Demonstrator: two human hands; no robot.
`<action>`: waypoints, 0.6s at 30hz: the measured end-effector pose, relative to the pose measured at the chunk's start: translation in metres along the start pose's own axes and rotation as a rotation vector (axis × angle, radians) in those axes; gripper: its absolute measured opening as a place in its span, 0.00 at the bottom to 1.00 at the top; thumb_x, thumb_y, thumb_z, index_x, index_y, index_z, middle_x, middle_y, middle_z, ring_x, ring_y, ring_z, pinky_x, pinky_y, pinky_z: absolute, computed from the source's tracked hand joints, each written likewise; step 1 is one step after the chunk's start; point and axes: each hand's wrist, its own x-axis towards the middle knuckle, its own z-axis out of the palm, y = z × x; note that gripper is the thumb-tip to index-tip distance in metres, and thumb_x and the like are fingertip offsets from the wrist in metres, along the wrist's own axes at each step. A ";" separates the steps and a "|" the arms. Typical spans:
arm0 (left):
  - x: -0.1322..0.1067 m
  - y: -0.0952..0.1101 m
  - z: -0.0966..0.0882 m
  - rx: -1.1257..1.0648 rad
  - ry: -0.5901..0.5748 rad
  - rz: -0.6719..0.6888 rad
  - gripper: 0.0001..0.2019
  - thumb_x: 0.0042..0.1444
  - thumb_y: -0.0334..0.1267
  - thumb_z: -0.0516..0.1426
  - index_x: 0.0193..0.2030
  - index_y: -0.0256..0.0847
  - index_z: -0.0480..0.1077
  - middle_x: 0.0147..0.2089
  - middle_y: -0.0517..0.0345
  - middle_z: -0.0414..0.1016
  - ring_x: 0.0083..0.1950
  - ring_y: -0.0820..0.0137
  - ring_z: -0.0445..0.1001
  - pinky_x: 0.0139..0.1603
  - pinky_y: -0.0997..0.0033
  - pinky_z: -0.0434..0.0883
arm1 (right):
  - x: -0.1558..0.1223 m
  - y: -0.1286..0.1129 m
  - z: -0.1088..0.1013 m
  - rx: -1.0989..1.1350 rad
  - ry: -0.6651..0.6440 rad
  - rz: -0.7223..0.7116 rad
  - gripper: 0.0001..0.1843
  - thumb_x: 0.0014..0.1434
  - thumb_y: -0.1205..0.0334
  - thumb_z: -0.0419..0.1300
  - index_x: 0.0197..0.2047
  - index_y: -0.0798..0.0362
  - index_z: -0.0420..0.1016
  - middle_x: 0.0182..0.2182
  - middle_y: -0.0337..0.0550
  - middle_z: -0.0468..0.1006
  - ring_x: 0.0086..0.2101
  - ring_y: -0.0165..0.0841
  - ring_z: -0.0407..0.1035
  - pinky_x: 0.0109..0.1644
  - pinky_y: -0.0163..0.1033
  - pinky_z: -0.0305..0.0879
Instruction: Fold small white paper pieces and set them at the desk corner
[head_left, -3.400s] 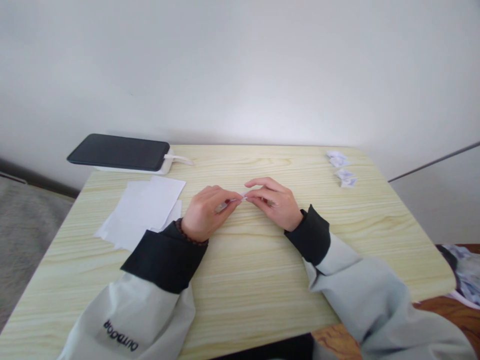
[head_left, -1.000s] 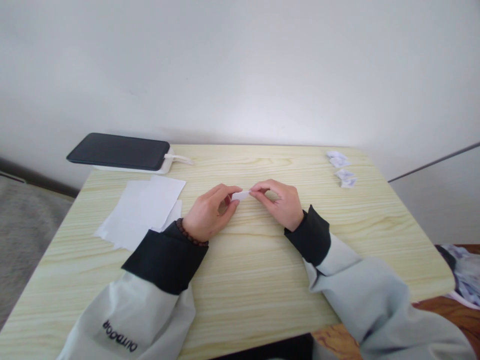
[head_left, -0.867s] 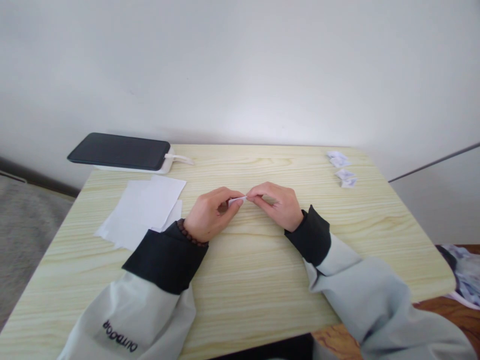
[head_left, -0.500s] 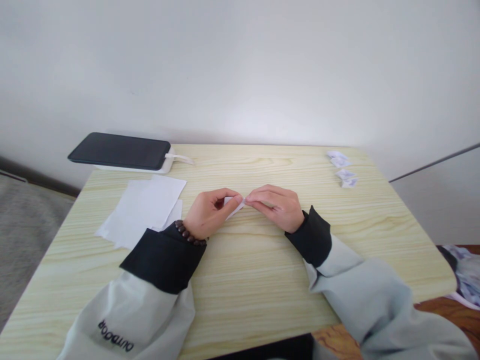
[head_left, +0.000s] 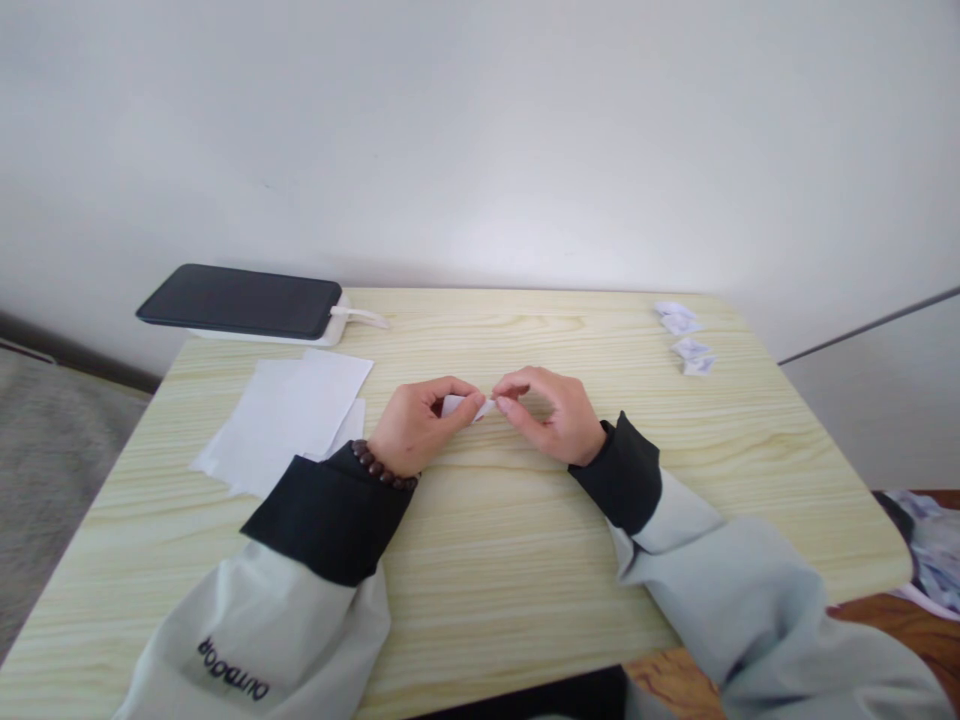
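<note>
- A small piece of folded white paper (head_left: 451,405) is held above the middle of the wood-grain tabletop (head_left: 517,560), between the two hands.
- The paper is pinched by the left hand (head_left: 411,428), with the thumb laid across its near face and the index finger curled behind it.
- The thumb and index fingertips of the right hand (head_left: 556,415) are brought close together at the paper's right tip; whether the tip is gripped between them or only touched cannot be told.
- A dark beaded bracelet (head_left: 379,468) is worn on the left wrist, beside a black cuff (head_left: 330,520).
- The pale grey left sleeve (head_left: 292,620) is marked with the word "OUTDOOR".
- Loose white paper sheets (head_left: 281,420) are spread, overlapping, to the left of the left hand, and are partly covered by the cuff.
- Behind the sheets, a black smartphone (head_left: 244,300) is propped on a white block (head_left: 331,332), with a white cable (head_left: 364,317) seen at its right end.
- At the far right corner, two small clusters of folded paper (head_left: 678,318) (head_left: 695,356) are set near each other.
</note>
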 end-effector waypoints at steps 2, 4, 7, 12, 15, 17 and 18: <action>-0.001 0.001 0.001 0.003 0.002 0.039 0.13 0.53 0.44 0.55 0.29 0.37 0.75 0.16 0.66 0.64 0.17 0.79 0.55 0.18 0.78 0.55 | 0.001 0.000 -0.001 -0.012 -0.052 0.024 0.04 0.58 0.66 0.55 0.35 0.53 0.71 0.29 0.40 0.77 0.31 0.29 0.70 0.40 0.37 0.64; -0.001 0.001 0.001 0.008 -0.011 0.089 0.12 0.53 0.43 0.55 0.29 0.37 0.75 0.21 0.64 0.70 0.20 0.78 0.61 0.21 0.78 0.59 | 0.001 0.001 -0.001 -0.017 -0.112 0.019 0.06 0.59 0.65 0.54 0.32 0.53 0.71 0.27 0.40 0.76 0.30 0.29 0.68 0.39 0.37 0.61; -0.001 0.002 0.002 0.035 -0.023 0.158 0.11 0.53 0.41 0.55 0.30 0.37 0.75 0.27 0.60 0.76 0.26 0.75 0.69 0.28 0.78 0.64 | 0.003 0.002 -0.001 -0.014 -0.179 0.006 0.09 0.59 0.64 0.52 0.30 0.54 0.70 0.24 0.39 0.75 0.27 0.29 0.66 0.37 0.36 0.59; -0.001 0.001 0.003 0.070 -0.007 0.190 0.11 0.54 0.41 0.54 0.31 0.37 0.75 0.28 0.59 0.77 0.28 0.74 0.71 0.29 0.77 0.65 | 0.002 0.003 0.002 0.009 -0.169 0.004 0.08 0.58 0.65 0.53 0.28 0.54 0.70 0.23 0.39 0.73 0.26 0.28 0.65 0.34 0.33 0.59; -0.001 -0.001 0.002 0.072 0.004 0.169 0.12 0.54 0.42 0.54 0.31 0.37 0.75 0.28 0.59 0.77 0.28 0.73 0.71 0.29 0.76 0.65 | 0.001 0.005 0.002 0.052 -0.179 0.005 0.06 0.57 0.67 0.53 0.30 0.54 0.70 0.25 0.39 0.73 0.27 0.27 0.66 0.32 0.32 0.60; -0.001 -0.002 0.002 0.073 0.009 0.155 0.12 0.55 0.42 0.54 0.31 0.37 0.75 0.28 0.59 0.77 0.28 0.73 0.71 0.29 0.76 0.65 | 0.001 0.005 0.001 0.074 -0.186 0.010 0.06 0.56 0.69 0.52 0.32 0.54 0.70 0.26 0.39 0.73 0.27 0.26 0.66 0.32 0.31 0.60; -0.001 -0.002 0.002 0.074 0.009 0.151 0.12 0.55 0.42 0.54 0.32 0.37 0.75 0.28 0.59 0.77 0.28 0.73 0.71 0.29 0.76 0.65 | 0.001 0.006 0.001 0.085 -0.188 0.012 0.06 0.56 0.70 0.52 0.33 0.54 0.70 0.26 0.39 0.74 0.27 0.27 0.66 0.32 0.31 0.61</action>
